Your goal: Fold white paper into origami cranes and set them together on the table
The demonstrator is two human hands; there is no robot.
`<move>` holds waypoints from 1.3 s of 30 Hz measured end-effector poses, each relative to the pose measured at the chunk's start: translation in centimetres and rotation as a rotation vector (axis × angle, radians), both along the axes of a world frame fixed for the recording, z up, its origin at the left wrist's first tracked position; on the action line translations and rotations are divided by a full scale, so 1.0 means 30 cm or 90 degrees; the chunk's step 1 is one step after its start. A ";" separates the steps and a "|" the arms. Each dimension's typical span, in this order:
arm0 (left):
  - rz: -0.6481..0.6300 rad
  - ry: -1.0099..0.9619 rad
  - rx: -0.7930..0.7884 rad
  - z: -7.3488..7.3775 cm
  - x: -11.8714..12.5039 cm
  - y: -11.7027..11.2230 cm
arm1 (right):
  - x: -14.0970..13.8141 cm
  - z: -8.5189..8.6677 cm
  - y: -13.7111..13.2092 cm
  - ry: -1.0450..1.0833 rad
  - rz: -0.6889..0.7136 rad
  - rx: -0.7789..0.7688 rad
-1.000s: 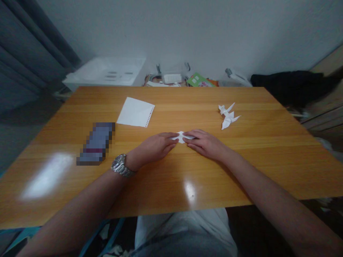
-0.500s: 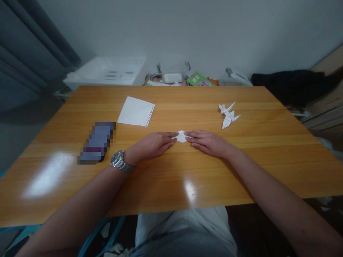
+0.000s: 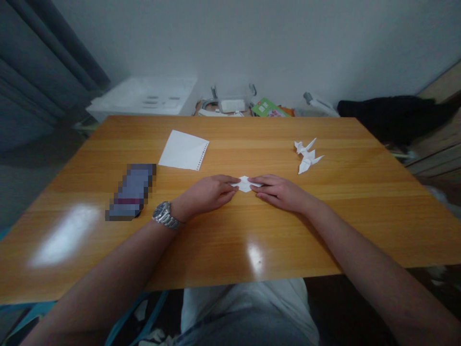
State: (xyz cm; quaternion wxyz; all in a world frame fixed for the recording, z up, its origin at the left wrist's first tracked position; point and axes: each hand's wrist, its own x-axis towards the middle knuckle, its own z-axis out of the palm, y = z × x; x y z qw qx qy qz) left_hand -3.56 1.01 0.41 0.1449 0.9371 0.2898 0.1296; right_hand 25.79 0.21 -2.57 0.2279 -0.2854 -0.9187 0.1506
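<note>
A glossy wooden table (image 3: 230, 230) with a warm orange grain is filling most of the view and catching two pale reflections of light, while a plain white wall is rising behind it and a grey pleated curtain (image 3: 32, 72) is hanging at the left. The left hand (image 3: 207, 194), with a metal watch (image 3: 163, 215) on its wrist, and the right hand (image 3: 279, 192) are lying flat, fingers stretched out rather than curled, their tips pressing on a small folded white paper (image 3: 245, 184) at mid-table between them. A flat white sheet (image 3: 183, 150) with a perforated edge is lying farther back, and pointed, crisp-creased paper cranes (image 3: 307, 154) are sitting to the right.
</note>
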 end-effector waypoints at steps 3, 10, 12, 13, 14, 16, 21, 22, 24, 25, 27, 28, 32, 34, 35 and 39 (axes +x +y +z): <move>0.018 -0.001 0.024 -0.013 0.006 0.000 | -0.005 0.004 0.002 0.007 -0.006 0.006; -0.005 -0.016 -0.015 0.007 -0.013 0.012 | -0.011 0.008 0.000 0.014 -0.016 0.010; 0.001 -0.005 -0.027 0.016 -0.015 0.011 | -0.011 0.007 0.000 0.017 -0.016 0.005; 0.004 -0.001 -0.030 0.020 -0.015 0.010 | -0.010 0.006 0.000 0.018 -0.017 0.002; 0.006 0.001 -0.031 0.022 -0.014 0.009 | -0.010 0.005 0.000 0.018 -0.017 -0.001; 0.002 0.002 -0.031 0.025 -0.012 0.007 | -0.010 0.005 -0.001 0.017 -0.016 -0.004; -0.006 -0.014 -0.013 0.015 -0.009 0.011 | -0.011 0.008 -0.003 0.009 -0.019 0.001; -0.005 -0.018 -0.008 0.012 -0.008 0.012 | -0.011 0.008 -0.003 0.009 -0.021 0.002; -0.004 -0.023 -0.002 0.006 -0.008 0.014 | -0.012 0.008 -0.002 0.009 -0.023 0.003; -0.005 -0.025 -0.002 0.003 -0.008 0.015 | -0.012 0.007 -0.002 0.010 -0.023 0.004; -0.005 -0.039 -0.007 -0.003 -0.009 0.017 | -0.012 0.006 -0.002 0.008 -0.023 0.007; -0.005 -0.051 -0.009 -0.007 -0.010 0.019 | -0.012 0.004 -0.001 0.007 -0.024 0.009; -0.010 -0.082 0.001 -0.025 -0.007 0.031 | -0.017 -0.001 0.001 0.007 -0.027 0.016; -0.007 -0.077 0.013 -0.032 -0.001 0.037 | -0.020 -0.003 0.003 0.008 -0.033 0.018; -0.003 -0.074 0.019 -0.034 0.003 0.039 | -0.022 -0.004 0.004 0.007 -0.036 0.019; 0.003 -0.054 0.036 -0.033 0.018 0.045 | -0.028 -0.005 0.009 0.005 -0.048 0.024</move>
